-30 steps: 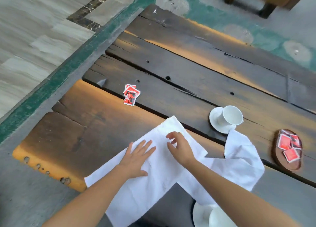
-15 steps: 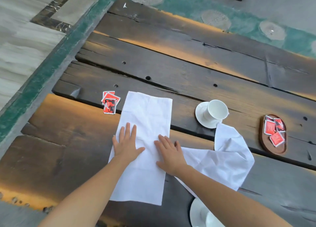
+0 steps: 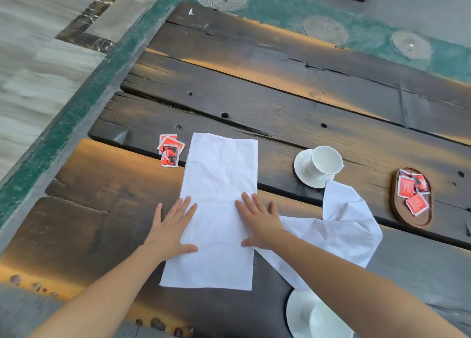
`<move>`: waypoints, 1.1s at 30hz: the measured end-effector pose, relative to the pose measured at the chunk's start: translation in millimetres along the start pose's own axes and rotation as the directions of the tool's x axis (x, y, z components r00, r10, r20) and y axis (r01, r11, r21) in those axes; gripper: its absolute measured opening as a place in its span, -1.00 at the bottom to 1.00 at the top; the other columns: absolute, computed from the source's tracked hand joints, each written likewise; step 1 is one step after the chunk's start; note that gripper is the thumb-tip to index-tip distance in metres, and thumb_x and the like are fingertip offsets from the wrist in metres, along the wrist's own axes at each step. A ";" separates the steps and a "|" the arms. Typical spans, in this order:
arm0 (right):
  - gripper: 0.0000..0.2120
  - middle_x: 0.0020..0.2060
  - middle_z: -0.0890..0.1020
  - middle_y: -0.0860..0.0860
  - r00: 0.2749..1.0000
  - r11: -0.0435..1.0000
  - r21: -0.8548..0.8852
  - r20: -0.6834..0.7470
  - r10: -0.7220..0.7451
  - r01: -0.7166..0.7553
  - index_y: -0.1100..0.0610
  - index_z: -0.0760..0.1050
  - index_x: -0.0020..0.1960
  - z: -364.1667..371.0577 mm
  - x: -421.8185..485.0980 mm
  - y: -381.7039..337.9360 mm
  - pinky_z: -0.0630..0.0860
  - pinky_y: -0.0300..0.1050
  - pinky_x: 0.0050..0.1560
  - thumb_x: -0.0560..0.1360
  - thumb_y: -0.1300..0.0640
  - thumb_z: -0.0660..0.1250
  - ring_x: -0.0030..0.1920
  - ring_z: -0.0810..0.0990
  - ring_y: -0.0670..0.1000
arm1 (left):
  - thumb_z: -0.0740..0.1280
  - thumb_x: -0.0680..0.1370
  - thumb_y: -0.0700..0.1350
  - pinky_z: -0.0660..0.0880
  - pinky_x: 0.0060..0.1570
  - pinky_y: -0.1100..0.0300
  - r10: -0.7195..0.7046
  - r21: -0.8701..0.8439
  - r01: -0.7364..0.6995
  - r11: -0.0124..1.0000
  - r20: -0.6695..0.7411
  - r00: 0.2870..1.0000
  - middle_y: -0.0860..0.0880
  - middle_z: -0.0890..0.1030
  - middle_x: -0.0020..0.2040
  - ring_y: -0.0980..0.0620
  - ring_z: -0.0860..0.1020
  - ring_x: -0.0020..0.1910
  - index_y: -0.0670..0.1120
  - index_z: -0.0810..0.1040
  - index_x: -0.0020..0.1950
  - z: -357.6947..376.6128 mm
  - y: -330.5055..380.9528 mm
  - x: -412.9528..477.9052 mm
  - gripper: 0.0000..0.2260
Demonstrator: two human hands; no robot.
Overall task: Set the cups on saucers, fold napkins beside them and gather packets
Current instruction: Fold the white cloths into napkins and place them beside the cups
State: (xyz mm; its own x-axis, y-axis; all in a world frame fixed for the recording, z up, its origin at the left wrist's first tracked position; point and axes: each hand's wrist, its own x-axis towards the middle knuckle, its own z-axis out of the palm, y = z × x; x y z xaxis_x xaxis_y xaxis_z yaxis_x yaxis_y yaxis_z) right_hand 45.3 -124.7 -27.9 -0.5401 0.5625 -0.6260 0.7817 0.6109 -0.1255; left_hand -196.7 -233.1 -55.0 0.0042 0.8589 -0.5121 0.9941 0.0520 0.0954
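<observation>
Both hands now sit farther apart than half a second ago. Left of the folded napkin lie loose packets. Left hand and right hand press flat, fingers spread (gripping nothing), on its edges on the table. Rightward: crumpled napkin, cup on saucer, packet tray.

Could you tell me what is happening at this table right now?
A person is folding a white napkin on the wooden table, pressing it flat with the left hand and right hand. A second napkin lies crumpled beside it. One cup sits on its saucer. Some red packets remain loose; others are in the wooden tray.
</observation>
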 end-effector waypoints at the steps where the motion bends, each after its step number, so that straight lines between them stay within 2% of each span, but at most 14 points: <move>1: 0.03 0.54 -0.30 -0.02 1.000 1.000 -0.022 0.008 0.005 -0.005 0.00 -0.28 0.55 -0.2 -2.3 -0.2 -0.14 0.35 0.46 0.41 -0.16 0.40 0.55 -0.29 0.09 | 0.21 0.37 0.43 -0.33 0.40 -0.26 0.012 0.027 -0.013 1.000 0.018 1.000 0.02 -0.39 0.53 -0.01 -0.35 0.52 0.06 -0.30 0.53 -0.3 -1.1 -6.4 -0.02; 3: 0.04 0.55 -0.29 0.02 0.999 0.998 -0.048 -0.008 0.037 -0.038 0.04 -0.28 0.55 0.3 -6.8 -3.3 -0.14 0.31 0.48 0.41 -0.17 0.41 0.55 -0.28 0.10 | 0.23 0.37 0.41 -0.32 0.41 -0.26 0.031 0.085 -0.034 0.996 0.037 0.999 0.00 -0.38 0.53 -0.03 -0.33 0.53 0.04 -0.30 0.53 0.2 -1.8 -19.9 0.00; 5: -0.03 0.56 -0.19 0.05 0.996 0.996 -0.079 -0.074 0.047 -0.053 0.10 -0.15 0.55 3.6 -12.4 -8.8 -0.08 0.26 0.48 0.41 -0.13 0.41 0.56 -0.18 0.11 | 0.22 0.42 0.36 -0.29 0.44 -0.23 0.061 0.132 -0.063 0.989 0.026 0.998 0.00 -0.34 0.54 -0.03 -0.29 0.54 0.02 -0.28 0.54 1.5 1.1 -33.6 -0.06; 7: -0.30 0.50 0.11 0.10 0.979 0.989 -0.135 -0.186 -0.080 0.055 0.11 0.12 0.45 11.9 -18.7 -13.1 0.10 0.16 0.41 0.44 0.01 0.38 0.50 0.12 0.15 | 0.18 0.51 0.26 -0.22 0.48 -0.13 0.131 0.176 -0.129 0.976 -0.004 0.991 0.00 -0.25 0.57 0.00 -0.20 0.56 -0.01 -0.20 0.55 4.9 7.3 -44.8 -0.19; 8: -0.47 0.39 0.27 0.10 0.965 0.975 -0.166 -0.195 -0.177 0.146 0.11 0.23 0.37 16.6 -22.5 -15.7 0.20 0.10 0.32 0.45 0.13 0.33 0.39 0.28 0.16 | 0.17 0.54 0.20 -0.17 0.50 -0.06 0.180 0.181 -0.175 0.968 -0.011 0.984 0.00 -0.19 0.58 0.02 -0.13 0.56 -0.01 -0.15 0.56 7.1 9.9 -49.5 -0.27; 10: -0.62 0.18 0.42 0.11 0.938 0.934 -0.187 -0.109 -0.329 0.305 0.11 0.35 0.25 27.8 -32.4 -20.5 0.28 0.03 0.12 0.44 0.27 0.20 0.18 0.43 0.18 | 0.18 0.57 0.11 -0.05 0.50 0.07 0.255 0.125 -0.251 0.960 -0.014 0.967 0.02 -0.08 0.59 0.06 -0.01 0.55 0.01 -0.02 0.55 9.3 13.4 -58.5 -0.37; 12: -0.68 0.12 0.43 0.11 0.926 0.916 -0.174 -0.048 -0.375 0.362 0.11 0.37 0.22 39.2 -42.2 -20.4 0.30 0.01 0.04 0.46 0.24 0.19 0.12 0.45 0.18 | 0.24 0.54 0.12 0.09 0.48 0.13 0.318 0.108 -0.309 0.945 -0.075 0.945 0.02 0.05 0.58 0.06 0.11 0.53 0.04 0.12 0.53 10.6 12.4 -67.3 -0.40; 14: -0.70 0.12 0.42 0.10 0.913 0.905 -0.164 -0.045 -0.404 0.393 0.11 0.37 0.19 46.4 -49.4 -16.6 0.32 0.02 0.09 0.48 0.08 0.26 0.11 0.43 0.16 | 0.32 0.48 0.18 0.18 0.45 0.14 0.351 0.165 -0.328 0.930 -0.134 0.927 0.03 0.16 0.55 0.08 0.21 0.50 0.08 0.23 0.50 14.5 8.0 -73.8 -0.37; 17: -0.51 0.10 0.40 0.06 0.896 0.879 -0.193 0.000 -0.444 0.436 0.11 0.37 0.13 54.4 -57.0 -13.3 0.29 0.03 0.17 0.38 -0.17 0.39 0.09 0.37 0.12 | 0.23 0.52 0.20 -0.12 0.51 0.06 0.326 0.144 -0.329 0.933 0.042 0.944 0.07 -0.23 0.57 0.06 -0.14 0.56 0.06 -0.10 0.56 30.1 0.4 -82.1 -0.26; 20: -0.40 0.13 0.36 0.07 0.892 0.861 -0.251 0.029 -0.451 0.443 0.11 0.34 0.14 57.0 -62.9 -14.7 0.26 0.04 0.24 0.28 -0.19 0.47 0.11 0.32 0.12 | 0.24 0.49 0.25 -0.20 0.50 -0.03 0.301 0.192 -0.313 0.930 0.088 0.949 0.09 -0.42 0.47 0.04 -0.30 0.53 0.06 -0.28 0.53 39.2 0.2 -86.3 -0.14; 22: -0.44 0.15 0.36 0.09 0.894 0.852 -0.290 0.029 -0.447 0.436 0.11 0.33 0.16 57.2 -65.1 -17.0 0.29 0.05 0.24 0.31 -0.11 0.47 0.13 0.32 0.13 | 0.26 0.48 0.24 -0.20 0.49 -0.05 0.284 0.169 -0.298 0.940 0.100 0.953 0.09 -0.43 0.47 0.04 -0.31 0.52 0.06 -0.30 0.53 39.5 1.9 -88.0 -0.12; 26: -0.70 0.13 0.40 0.12 0.894 0.864 -0.264 -0.011 -0.447 0.429 0.13 0.39 0.09 51.3 -68.8 -19.7 0.33 0.02 0.16 0.42 0.03 0.31 0.11 0.37 0.16 | 0.25 0.48 0.24 -0.19 0.50 -0.05 0.271 0.157 -0.283 0.946 0.096 0.958 0.09 -0.36 0.52 0.05 -0.27 0.54 0.07 -0.27 0.53 38.8 2.1 -87.4 -0.14; 30: -0.76 0.10 0.47 0.09 0.905 0.891 -0.188 -0.024 -0.425 0.413 0.13 0.45 0.07 46.3 -73.1 -17.9 0.41 0.01 -0.01 0.49 0.02 0.19 0.09 0.42 0.14 | 0.27 0.46 0.25 -0.17 0.50 -0.07 0.263 0.126 -0.273 0.954 0.090 0.960 0.09 -0.32 0.54 0.06 -0.25 0.54 0.07 -0.23 0.54 40.0 1.6 -86.3 -0.13; 33: -0.81 -0.01 0.51 0.08 0.933 0.940 -0.064 -0.122 -0.339 0.334 0.13 0.38 -0.01 42.5 -76.1 -19.2 0.42 0.01 -0.15 0.53 0.03 0.11 -0.03 0.48 0.12 | 0.28 0.44 0.27 -0.17 0.50 -0.06 0.255 0.081 -0.261 0.962 0.073 0.964 0.12 -0.31 0.53 0.08 -0.23 0.54 0.08 -0.19 0.55 41.7 1.7 -85.8 -0.13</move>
State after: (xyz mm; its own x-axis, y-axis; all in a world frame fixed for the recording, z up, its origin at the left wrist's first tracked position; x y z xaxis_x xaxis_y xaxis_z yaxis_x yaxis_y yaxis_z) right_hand 84.6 -202.9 -10.5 -0.8071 0.3852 -0.4473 0.5348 0.7980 -0.2777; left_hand -190.8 -327.9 -46.4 0.2657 0.8042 -0.5317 0.9640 -0.2152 0.1563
